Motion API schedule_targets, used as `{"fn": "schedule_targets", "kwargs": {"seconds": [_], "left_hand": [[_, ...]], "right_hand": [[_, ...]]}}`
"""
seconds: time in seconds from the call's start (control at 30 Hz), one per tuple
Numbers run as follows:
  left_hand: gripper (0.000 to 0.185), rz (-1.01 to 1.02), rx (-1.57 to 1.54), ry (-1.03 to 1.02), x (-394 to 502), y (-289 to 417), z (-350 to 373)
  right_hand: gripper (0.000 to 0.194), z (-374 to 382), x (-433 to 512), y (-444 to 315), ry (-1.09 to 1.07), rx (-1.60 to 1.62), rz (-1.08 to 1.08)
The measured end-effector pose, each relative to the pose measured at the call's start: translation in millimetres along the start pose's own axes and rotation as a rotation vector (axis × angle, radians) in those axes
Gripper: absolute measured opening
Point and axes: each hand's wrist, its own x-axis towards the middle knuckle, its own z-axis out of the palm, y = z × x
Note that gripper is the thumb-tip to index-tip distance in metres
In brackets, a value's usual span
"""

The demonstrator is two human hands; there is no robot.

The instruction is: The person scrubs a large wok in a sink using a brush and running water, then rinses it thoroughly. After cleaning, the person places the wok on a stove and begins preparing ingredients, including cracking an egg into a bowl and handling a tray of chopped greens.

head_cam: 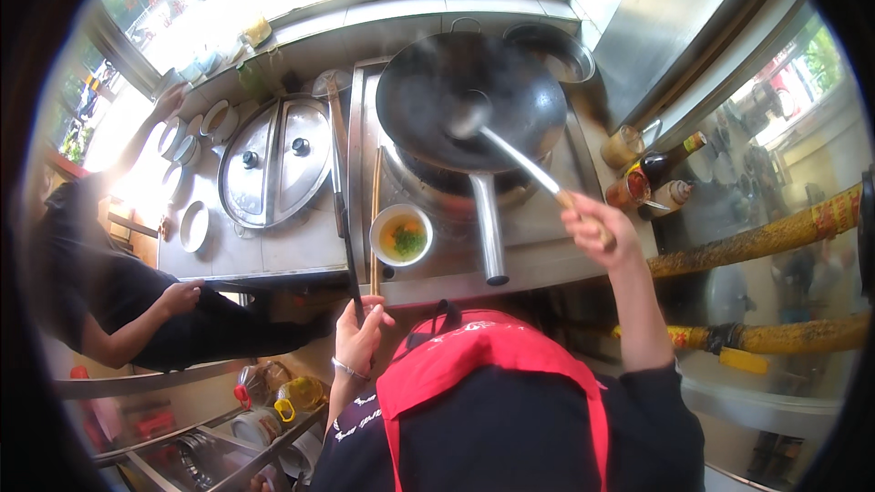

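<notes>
My right hand (605,229) is closed around the wooden grip of a metal ladle (519,158), whose bowl rests inside a dark wok (420,106). Faint steam rises from the wok, which sits on a stove burner with its steel tube handle (487,232) towards me. My left hand (359,335), at the counter's front edge, grips the black handle of a long utensil (347,253). Close to its fingertips are the ends of long wooden chopsticks (375,198); whether they touch is unclear. Beside these stands a white bowl (429,240) of yellow-orange food and chopped greens.
Left are a round steel pot with split lids (273,208) and several white bowls (196,227). A person (102,287) stands there, one arm reaching across the counter. Sauce jars and bottles (627,191) line the right edge, near yellow pipes (759,239). Another pan (581,68) sits behind the wok.
</notes>
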Motion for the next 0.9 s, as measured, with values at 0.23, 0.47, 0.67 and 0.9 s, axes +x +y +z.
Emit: {"fn": "schedule_targets", "kwargs": {"seconds": [0.23,0.47,0.67,0.9], "left_hand": [[0.014,0.034,0.115,0.016,-6.6,9.1,-0.6],[0.013,-0.010,0.070,0.025,-5.0,-6.5,-10.0],[0.014,0.103,0.159,0.058,-2.8,14.4,-6.0],[0.013,0.064,0.160,0.031,7.8,20.0,0.0]], "right_hand": [[0.043,17.0,27.5,26.1,0.247,-0.364,-0.305],[0.045,-2.7,41.2,17.3,0.013,-0.067,-0.105],[0.045,8.4,2.4,42.2,-0.154,-0.180,-0.199],[0.044,-34.2,-58.6,55.2,-0.170,-0.247,-0.090]]}}
